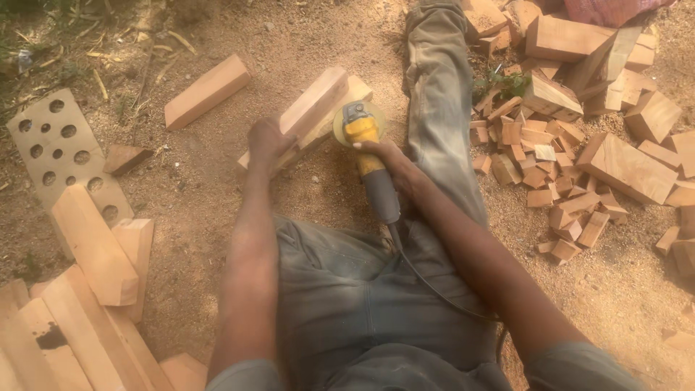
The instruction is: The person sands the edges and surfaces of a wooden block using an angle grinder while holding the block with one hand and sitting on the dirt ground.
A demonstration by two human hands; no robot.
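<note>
Left hand [266,141] grips the block's [311,112] near end; right hand [387,161] clenches the yellow grinder [365,156], disc at its right edge. Bare sand lies left of the block, scraps [539,170] crowd right.

Holed board [58,152]; lone wood block [206,90]; offcut pile [550,159]; sandy ground [195,210]

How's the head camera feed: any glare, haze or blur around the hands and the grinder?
Head view: warm, hazy sunlight, low contrast, no hard glare; left hand on the wood block and right hand on the yellow grinder look slightly soft; offcut pile readable.
</note>
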